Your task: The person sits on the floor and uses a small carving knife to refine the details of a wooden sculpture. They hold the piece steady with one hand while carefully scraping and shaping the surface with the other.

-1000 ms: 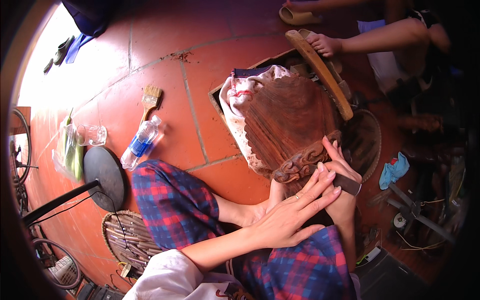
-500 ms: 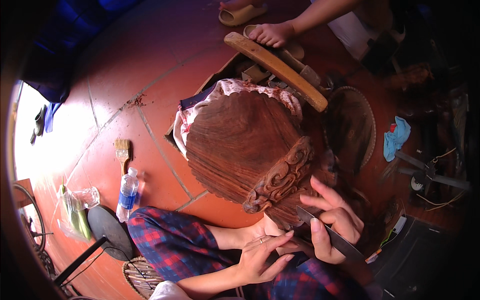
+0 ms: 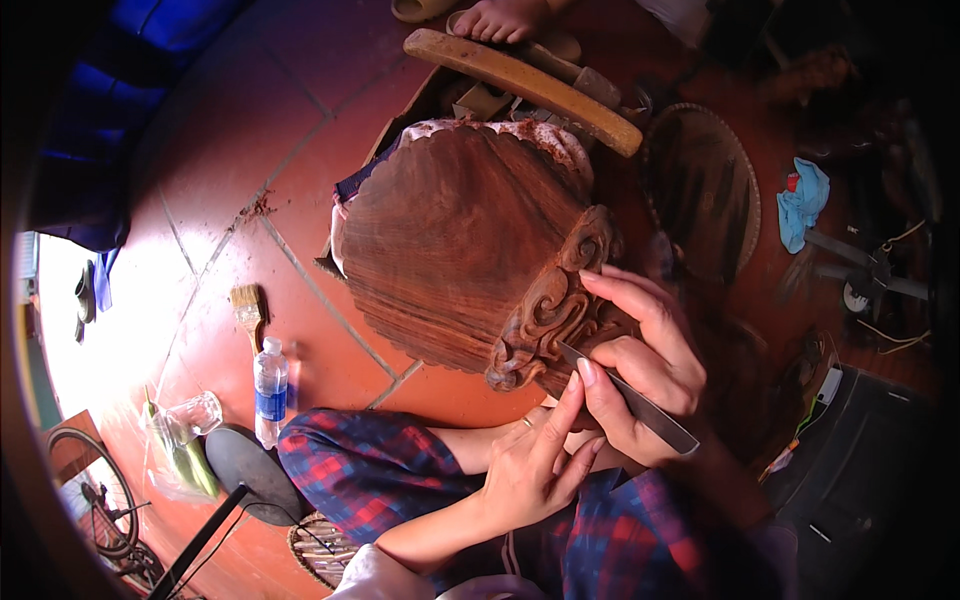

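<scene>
A reddish-brown wooden piece (image 3: pixel 450 240) with a scalloped edge lies tilted before me, its broad face smooth and grained. Along its lower right runs a raised band of carved scrollwork (image 3: pixel 548 305). Pinched between thumb and fingers of my right hand (image 3: pixel 640 365) is a flat metal blade (image 3: pixel 645 415), its pointed end at the carving's lower edge. The right index finger reaches onto the scrollwork. My left hand (image 3: pixel 535 460), wearing a ring, has its fingers stretched out and apart, the index tip close to the right thumb and blade. Nothing shows in its grasp.
Under the wood are pale cloth (image 3: pixel 560 140) and a box crossed by a curved wooden bar (image 3: pixel 520 85). A brush (image 3: pixel 248 305), water bottle (image 3: pixel 270 390) and black lamp base (image 3: pixel 255 475) stand left. Another person's foot (image 3: pixel 495 20) is beyond; a round wooden panel (image 3: pixel 705 190) lies right.
My right hand has moved up and left with the blade, bringing its point to the carving. The left hand has risen toward it. The whole view has shifted slightly.
</scene>
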`<state>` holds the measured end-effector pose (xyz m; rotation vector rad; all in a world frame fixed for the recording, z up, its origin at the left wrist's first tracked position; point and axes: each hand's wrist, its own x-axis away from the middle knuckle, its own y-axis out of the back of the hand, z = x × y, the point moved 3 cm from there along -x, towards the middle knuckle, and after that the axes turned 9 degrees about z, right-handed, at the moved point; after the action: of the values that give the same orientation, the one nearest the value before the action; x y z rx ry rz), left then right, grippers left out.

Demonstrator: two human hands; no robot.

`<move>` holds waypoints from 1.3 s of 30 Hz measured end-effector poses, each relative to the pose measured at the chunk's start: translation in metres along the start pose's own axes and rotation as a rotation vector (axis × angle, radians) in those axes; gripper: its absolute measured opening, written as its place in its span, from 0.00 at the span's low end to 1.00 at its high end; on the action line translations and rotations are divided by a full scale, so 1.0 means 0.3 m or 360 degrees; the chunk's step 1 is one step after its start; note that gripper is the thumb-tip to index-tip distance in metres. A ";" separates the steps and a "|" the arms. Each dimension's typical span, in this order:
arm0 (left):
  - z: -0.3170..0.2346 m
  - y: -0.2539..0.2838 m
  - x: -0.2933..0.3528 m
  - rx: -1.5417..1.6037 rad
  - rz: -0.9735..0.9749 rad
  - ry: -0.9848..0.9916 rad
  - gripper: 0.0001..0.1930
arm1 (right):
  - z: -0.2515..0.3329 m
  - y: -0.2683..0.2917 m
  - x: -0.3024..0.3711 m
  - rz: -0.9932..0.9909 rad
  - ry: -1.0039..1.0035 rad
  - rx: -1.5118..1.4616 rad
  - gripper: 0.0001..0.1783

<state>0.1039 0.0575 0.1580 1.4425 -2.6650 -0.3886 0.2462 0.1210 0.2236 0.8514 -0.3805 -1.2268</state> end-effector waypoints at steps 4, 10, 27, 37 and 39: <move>0.010 0.015 -0.003 -0.0117 -0.0111 -0.0105 0.40 | -0.012 -0.033 -0.006 0.0137 0.0027 -0.0065 0.07; 0.023 0.008 0.031 0.0019 -0.0010 0.0050 0.39 | 0.011 -0.034 -0.016 0.0298 0.0030 0.0108 0.06; -0.001 0.015 -0.020 0.0059 0.0025 0.0261 0.41 | -0.003 -0.058 -0.041 0.0126 -0.0091 -0.0108 0.07; -0.009 0.018 -0.032 0.0012 0.0080 0.0212 0.39 | 0.015 -0.039 -0.051 0.0105 -0.0232 -0.0053 0.07; -0.014 0.021 -0.005 0.0046 0.0111 0.0236 0.39 | 0.018 -0.039 -0.039 0.0093 -0.0109 0.0067 0.07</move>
<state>0.1003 0.0613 0.1638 1.3255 -2.6041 -0.2285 0.2309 0.1289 0.2206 0.8299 -0.4849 -1.1994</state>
